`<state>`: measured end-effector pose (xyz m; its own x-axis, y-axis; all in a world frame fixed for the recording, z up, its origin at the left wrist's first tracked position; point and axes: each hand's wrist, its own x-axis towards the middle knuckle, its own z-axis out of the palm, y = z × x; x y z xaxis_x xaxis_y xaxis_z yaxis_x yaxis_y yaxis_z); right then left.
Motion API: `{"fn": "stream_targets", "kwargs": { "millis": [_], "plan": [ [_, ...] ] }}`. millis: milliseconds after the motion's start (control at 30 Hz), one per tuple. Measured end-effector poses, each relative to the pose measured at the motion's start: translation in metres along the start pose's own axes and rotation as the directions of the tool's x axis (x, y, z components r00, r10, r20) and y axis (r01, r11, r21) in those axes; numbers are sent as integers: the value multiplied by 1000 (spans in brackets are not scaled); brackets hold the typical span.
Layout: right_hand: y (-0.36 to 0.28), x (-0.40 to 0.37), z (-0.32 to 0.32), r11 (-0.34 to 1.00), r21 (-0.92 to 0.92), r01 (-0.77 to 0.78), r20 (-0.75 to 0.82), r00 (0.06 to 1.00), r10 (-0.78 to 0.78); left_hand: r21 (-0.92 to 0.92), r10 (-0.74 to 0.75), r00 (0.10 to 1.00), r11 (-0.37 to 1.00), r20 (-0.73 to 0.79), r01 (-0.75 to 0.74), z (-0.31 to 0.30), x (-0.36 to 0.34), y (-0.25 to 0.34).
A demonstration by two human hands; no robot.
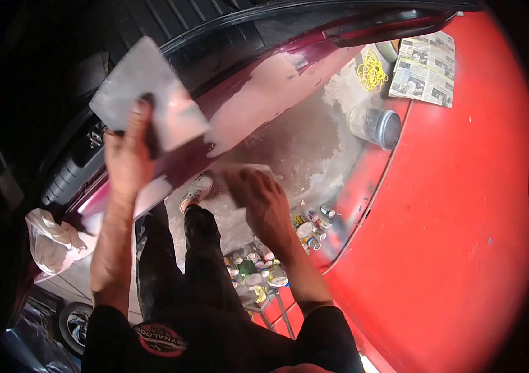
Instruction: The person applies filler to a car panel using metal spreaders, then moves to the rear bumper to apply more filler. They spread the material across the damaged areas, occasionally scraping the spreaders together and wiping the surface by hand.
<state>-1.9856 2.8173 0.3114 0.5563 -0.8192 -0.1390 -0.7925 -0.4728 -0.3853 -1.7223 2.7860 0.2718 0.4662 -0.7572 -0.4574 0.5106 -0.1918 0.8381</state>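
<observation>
My left hand (129,149) grips a flat grey square board (168,102), thumb on its face, with a smear of pale pinkish paste near its lower right corner. Below and to the right, my right hand (264,205) is closed, blurred by motion. A thin, pale flat edge that looks like a filler spreader (263,168) shows at its fingers; most of it is hidden. Both hands are beside a maroon vehicle panel (180,163) with sanded, pinkish filler patches (252,93).
A white cloth or bag (53,242) lies on the panel's near end. On the right is a large red surface (438,205) with newspaper (426,71). A metal bucket (379,127), yellow cord (371,73) and several cans (252,273) stand around the floor.
</observation>
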Motion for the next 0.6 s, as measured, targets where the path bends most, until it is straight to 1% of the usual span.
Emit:
{"fn": "stream_targets", "kwargs": {
  "millis": [33,67,100,167,200,300,333,433,467,567,600],
  "plan": [
    [8,6,8,998,22,-63,-52,997,64,-119,-130,991,985,-26,126,-13,17,8],
    [10,21,1,995,-17,-97,-164,982,93,-200,-127,985,968,117,149,-28,31,5],
    [15,35,0,991,-27,-133,-244,962,123,-273,-112,959,944,260,184,-45,44,0],
    [28,64,1,977,-35,-209,-404,897,177,-342,-81,907,909,413,237,-75,56,-12],
    [33,77,3,966,-82,-245,-420,888,190,-346,-109,906,900,408,264,-81,61,-18],
    [48,108,6,917,-229,-326,-464,865,191,-409,-70,837,848,543,336,-75,59,-10],
    [53,115,9,899,-278,-338,-474,862,177,-411,-65,841,851,537,328,-74,60,-12],
    [60,126,10,862,-380,-334,-529,843,94,-338,-158,895,887,417,314,-74,62,-13],
    [62,126,9,852,-407,-328,-549,834,58,-343,-148,863,875,483,343,-74,62,-10],
    [52,113,-9,807,-411,-424,-462,860,217,-334,-99,827,883,553,329,-75,64,-10],
    [54,110,-19,811,-417,-411,-396,885,244,-331,-111,842,887,528,324,-74,63,-9]
  ]
}}
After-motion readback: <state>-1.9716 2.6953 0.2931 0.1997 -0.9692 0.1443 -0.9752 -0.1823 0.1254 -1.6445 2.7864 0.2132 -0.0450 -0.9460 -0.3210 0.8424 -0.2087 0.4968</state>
